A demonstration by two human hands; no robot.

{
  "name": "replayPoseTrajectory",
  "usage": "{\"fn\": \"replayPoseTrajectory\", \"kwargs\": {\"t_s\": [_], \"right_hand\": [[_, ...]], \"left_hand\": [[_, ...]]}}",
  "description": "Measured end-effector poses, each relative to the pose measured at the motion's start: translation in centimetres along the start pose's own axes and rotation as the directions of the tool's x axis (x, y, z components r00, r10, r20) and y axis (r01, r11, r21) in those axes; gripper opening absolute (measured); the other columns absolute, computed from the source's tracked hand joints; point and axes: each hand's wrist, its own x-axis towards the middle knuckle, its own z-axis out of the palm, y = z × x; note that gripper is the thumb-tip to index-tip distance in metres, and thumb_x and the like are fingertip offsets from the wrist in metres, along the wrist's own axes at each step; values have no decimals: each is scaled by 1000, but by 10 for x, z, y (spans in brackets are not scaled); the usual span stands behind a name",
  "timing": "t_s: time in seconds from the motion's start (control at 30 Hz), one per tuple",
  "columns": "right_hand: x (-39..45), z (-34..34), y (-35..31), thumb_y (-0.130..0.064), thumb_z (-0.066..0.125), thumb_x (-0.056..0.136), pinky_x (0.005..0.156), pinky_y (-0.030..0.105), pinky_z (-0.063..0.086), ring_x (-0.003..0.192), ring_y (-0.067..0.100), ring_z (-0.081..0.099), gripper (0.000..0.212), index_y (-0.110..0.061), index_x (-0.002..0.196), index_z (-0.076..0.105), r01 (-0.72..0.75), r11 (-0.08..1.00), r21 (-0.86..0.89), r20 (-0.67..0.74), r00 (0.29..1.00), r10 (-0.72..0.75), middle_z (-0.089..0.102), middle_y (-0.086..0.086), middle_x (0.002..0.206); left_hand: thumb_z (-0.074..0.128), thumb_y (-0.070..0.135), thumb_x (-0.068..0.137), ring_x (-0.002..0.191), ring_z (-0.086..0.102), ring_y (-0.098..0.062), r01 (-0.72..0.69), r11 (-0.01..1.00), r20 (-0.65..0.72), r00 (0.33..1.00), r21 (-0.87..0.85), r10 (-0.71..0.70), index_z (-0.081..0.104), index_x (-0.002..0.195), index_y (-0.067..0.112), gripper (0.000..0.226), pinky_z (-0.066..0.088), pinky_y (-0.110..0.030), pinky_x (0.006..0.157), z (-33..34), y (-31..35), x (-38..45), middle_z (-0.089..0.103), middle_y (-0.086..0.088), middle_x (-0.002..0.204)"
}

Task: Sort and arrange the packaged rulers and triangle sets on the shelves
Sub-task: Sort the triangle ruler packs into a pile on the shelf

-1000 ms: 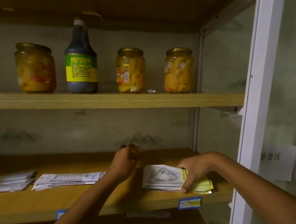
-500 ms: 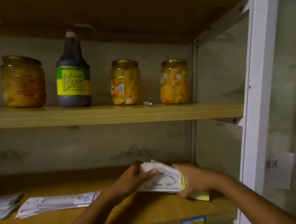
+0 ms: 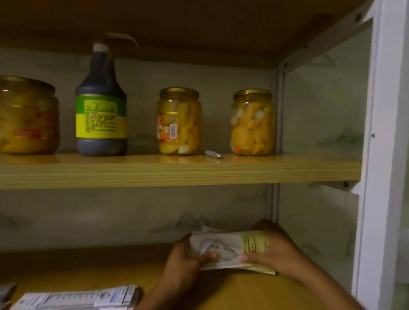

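Gripping a stack of triangle sets (image 3: 230,249) from both ends, the left hand (image 3: 183,261) and right hand (image 3: 275,249) curl round it, tilted above the lower shelf (image 3: 218,306) near the right post. Rulers (image 3: 69,304) lie at left.

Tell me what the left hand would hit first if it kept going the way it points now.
The left hand points right, already gripping the stack of triangle set packs. Straight on it meets that stack, then probably the right hand holding the other end. Depth is hard to judge.
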Motion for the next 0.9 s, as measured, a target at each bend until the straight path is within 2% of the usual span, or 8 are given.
{"fn": "replayPoseTrajectory", "kwargs": {"t_s": [0.1,0.2,0.3,0.4,0.5,0.63,0.77,0.9], "right_hand": [[-7,15,12,-60,91,39,96,42,53,98,10,70,86,-27,112,63,-147,887,438,100,988,115,74,-6,104],[-12,23,18,-45,94,42,99,48,51,99,18,71,81,-20,113,65,-194,792,579,127,981,147,75,-1,104],[-12,24,21,-28,93,53,95,46,53,96,19,72,62,-19,108,67,-190,812,551,81,981,175,76,2,101],[-11,24,25,-7,88,67,85,35,57,92,14,72,53,-20,112,63,-199,846,494,74,980,187,74,0,101],[-14,24,27,-6,86,70,86,36,57,95,14,71,60,-21,121,57,-200,857,475,85,980,182,73,-1,105],[-17,23,23,-2,80,75,81,30,56,95,13,71,57,-25,120,54,-169,834,526,49,984,169,72,0,108],[-17,22,21,-3,83,71,83,35,58,94,15,71,60,-26,118,54,-135,834,535,-25,984,175,72,2,105],[-18,25,22,-5,83,72,92,38,55,103,18,67,74,-21,134,45,-174,864,472,43,984,175,68,5,118]], "left_hand": [[80,32,73,101,67,-5,-11,1000,-17,1000,6,11,62,115,20,48,53,-30,94,-2,-3,1,70,6,112],[77,25,78,98,68,-6,21,999,13,1000,33,-21,63,110,19,36,53,-27,93,3,-4,3,71,7,105],[77,19,78,85,67,3,40,995,60,997,93,-46,62,88,26,19,52,-12,78,6,-5,0,70,21,82],[80,13,74,91,66,0,41,996,82,996,82,-48,57,102,27,39,52,-10,74,5,-12,1,66,14,97],[77,13,78,94,61,0,49,994,15,999,99,-50,50,119,20,50,47,-7,71,2,-14,-1,62,8,109],[73,19,83,101,61,-14,47,984,-24,999,171,-43,49,122,13,46,51,-24,84,2,-17,0,62,-2,114],[73,15,82,96,59,-1,-53,988,-39,997,147,60,48,123,13,49,52,-13,81,2,-12,1,61,6,108],[74,8,80,99,60,-8,-52,993,-24,998,103,55,40,115,24,52,48,-5,68,3,-10,-4,57,10,103]]}}
